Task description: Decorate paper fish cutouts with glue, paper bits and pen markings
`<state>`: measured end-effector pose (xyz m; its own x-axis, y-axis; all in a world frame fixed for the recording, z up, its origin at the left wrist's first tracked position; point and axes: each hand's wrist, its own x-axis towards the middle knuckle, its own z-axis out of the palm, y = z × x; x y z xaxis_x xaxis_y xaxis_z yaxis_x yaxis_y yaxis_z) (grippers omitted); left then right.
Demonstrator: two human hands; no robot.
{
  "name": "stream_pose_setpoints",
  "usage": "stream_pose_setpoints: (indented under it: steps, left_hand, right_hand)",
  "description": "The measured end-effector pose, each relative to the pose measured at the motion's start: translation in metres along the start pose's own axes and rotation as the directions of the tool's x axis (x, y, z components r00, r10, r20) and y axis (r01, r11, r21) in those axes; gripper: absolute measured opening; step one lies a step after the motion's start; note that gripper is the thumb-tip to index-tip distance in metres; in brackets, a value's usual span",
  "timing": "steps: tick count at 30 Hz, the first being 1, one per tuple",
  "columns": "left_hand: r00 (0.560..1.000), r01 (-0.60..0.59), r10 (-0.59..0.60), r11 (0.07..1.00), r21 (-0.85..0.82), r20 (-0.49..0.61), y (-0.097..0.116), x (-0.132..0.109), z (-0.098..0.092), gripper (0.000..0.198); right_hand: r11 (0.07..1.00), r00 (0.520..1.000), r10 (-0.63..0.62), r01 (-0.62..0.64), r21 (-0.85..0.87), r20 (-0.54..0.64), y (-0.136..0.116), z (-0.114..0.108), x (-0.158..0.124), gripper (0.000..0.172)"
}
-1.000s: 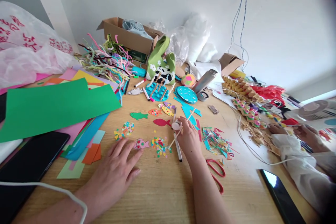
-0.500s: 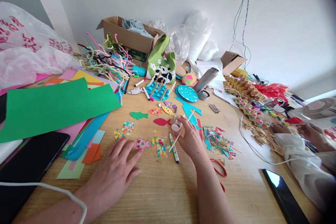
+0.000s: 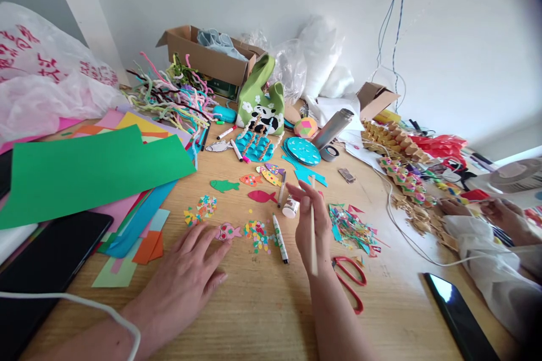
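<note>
My left hand lies flat on the table with fingers spread. Its fingertips reach the edge of a pink paper fish with coloured dots. My right hand is closed on a thin pale stick, which stands nearly upright in the view. Just left of its fingers a small white jar lies on its side. A marker with a black end rests between the hands, beside coloured paper dots. Beyond are a red paper fish, a green paper fish and several spotted ones.
Red-handled scissors lie by my right wrist, near paper scraps. Coloured paper sheets and a black tablet-like device fill the left. A phone lies right; another person's hands work beyond a white cable.
My right hand has moved slightly right, away from the white jar, and the stick has swung from slanted to nearly upright. More of the scissors shows. My left hand stays put.
</note>
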<state>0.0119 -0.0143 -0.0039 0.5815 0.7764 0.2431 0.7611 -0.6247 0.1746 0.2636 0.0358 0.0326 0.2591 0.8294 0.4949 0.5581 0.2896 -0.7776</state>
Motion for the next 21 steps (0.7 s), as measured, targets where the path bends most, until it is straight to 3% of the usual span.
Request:
stream_pose_setpoints:
  steps: [5, 10, 14, 21]
  left_hand:
    - [1.000, -0.001, 0.001, 1.000, -0.006, 0.004, -0.001, 0.000, 0.001, 0.045]
    - [0.999, -0.029, 0.030, 0.999, 0.021, -0.034, -0.004, -0.001, 0.003, 0.043]
    - [0.997, -0.039, 0.041, 0.999, 0.030, -0.058, -0.004, -0.002, 0.006, 0.044]
    - [0.996, -0.053, 0.056, 0.998, 0.045, -0.075, -0.004, -0.002, 0.005, 0.045]
  right_hand:
    - [0.987, 0.998, 0.030, -0.038, 0.159, 0.052, -0.012, 0.009, -0.010, 0.040]
    - [0.988, 0.988, 0.078, -0.095, 0.124, 0.136, -0.010, 0.013, -0.015, 0.055]
    - [0.984, 0.976, 0.115, -0.138, 0.111, 0.187, -0.008, 0.018, -0.019, 0.056]
    - [0.997, 0.987, 0.081, -0.082, -0.004, 0.136, -0.005, 0.021, -0.021, 0.050]
